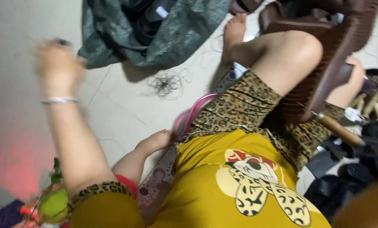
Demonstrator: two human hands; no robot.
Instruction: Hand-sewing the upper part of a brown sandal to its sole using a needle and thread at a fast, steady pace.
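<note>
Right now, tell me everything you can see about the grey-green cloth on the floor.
The grey-green cloth lies crumpled in a loose heap on the pale tiled floor at the top of the view. It looks like soft woven fabric with a faint mottled pattern. Its folds open around dark things with a small white patch, too unclear to name. A tangle of thin dark wire lies just below it. The blurred left hand is raised beside its left edge; contact cannot be judged.

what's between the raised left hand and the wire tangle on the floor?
Head view: mostly bare pale floor tile between the left hand and the wire tangle; the green cloth's lower edge hangs just above that stretch.
</note>
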